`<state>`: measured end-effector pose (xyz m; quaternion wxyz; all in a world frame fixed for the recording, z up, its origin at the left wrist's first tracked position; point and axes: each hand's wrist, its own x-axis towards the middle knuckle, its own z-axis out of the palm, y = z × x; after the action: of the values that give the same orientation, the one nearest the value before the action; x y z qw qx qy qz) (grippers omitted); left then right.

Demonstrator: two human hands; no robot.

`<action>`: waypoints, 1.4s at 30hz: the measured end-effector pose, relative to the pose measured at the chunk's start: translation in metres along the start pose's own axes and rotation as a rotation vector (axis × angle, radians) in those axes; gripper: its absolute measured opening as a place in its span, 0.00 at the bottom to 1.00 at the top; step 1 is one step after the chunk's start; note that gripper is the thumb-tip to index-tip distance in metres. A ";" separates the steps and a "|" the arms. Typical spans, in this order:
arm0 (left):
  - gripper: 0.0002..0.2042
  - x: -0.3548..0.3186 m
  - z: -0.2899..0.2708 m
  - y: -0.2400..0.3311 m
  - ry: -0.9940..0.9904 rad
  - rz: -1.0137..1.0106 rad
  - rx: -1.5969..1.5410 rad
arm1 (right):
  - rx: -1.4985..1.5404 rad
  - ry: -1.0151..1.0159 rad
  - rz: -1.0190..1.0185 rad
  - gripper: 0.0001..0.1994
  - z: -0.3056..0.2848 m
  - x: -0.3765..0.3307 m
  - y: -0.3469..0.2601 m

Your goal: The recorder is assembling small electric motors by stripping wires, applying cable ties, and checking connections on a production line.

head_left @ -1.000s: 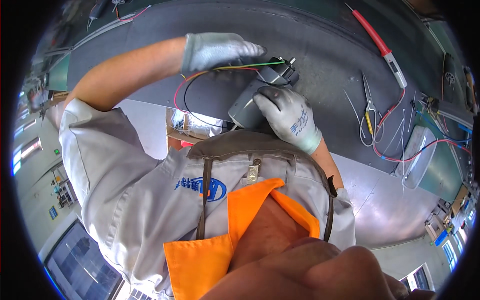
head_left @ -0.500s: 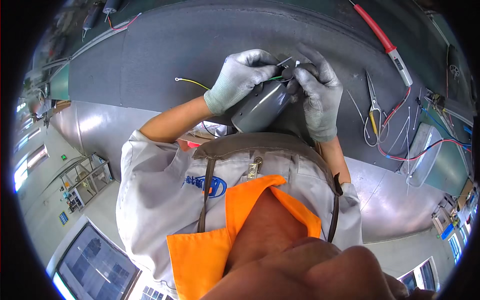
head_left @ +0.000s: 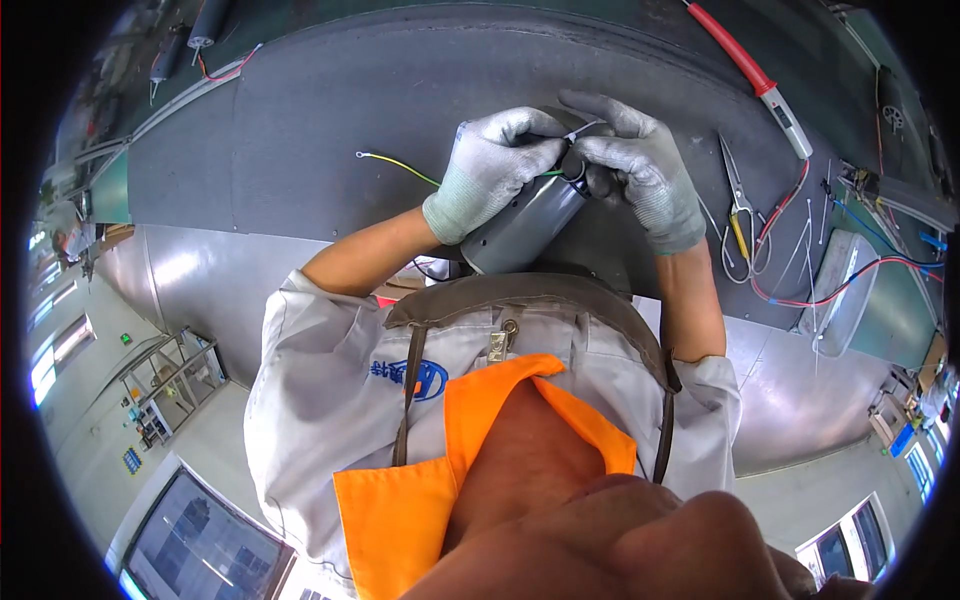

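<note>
A grey cylindrical motor (head_left: pixel 522 232) lies tilted on the bench in front of me, its far end between my gloved hands. At that end a thin white cable tie (head_left: pixel 586 128) loops near the wires. My left hand (head_left: pixel 503 165) is closed, thumb and fingers pinching at the tie's head. My right hand (head_left: pixel 643 172) pinches close beside it, where the tie's tail runs toward its fingers; the fingertips are partly hidden. From under the left hand a yellow-green wire (head_left: pixel 400 166) with a ring terminal reaches left across the bench.
On the right lie scissors (head_left: pixel 738 200), loose cable ties (head_left: pixel 803 245) and a red-handled tool (head_left: pixel 745 55) with a cord. A whitish tray (head_left: pixel 840 290) stands near the right edge. More motors (head_left: pixel 205 25) are at the far left.
The tie's two ends, apart before, now meet near the left fingertips, with the tail pointing right. My right hand has shifted slightly right and the motor slightly down in view.
</note>
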<state>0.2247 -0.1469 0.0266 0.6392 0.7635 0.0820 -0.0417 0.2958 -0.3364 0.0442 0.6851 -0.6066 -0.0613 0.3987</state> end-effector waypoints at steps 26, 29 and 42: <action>0.06 0.007 0.028 0.003 0.051 0.372 0.208 | -0.044 0.239 -0.063 0.19 0.003 -0.026 0.007; 0.06 0.003 0.030 0.004 0.015 0.416 0.272 | -0.864 0.505 -0.726 0.11 0.006 -0.032 0.024; 0.14 -0.017 0.029 0.002 0.059 0.382 0.318 | -0.875 0.610 -0.615 0.05 -0.059 -0.009 0.048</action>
<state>0.2095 -0.1771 0.0266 0.5045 0.8571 -0.0526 0.0896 0.3006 -0.3909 -0.0097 0.4427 -0.8729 -0.1925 -0.0707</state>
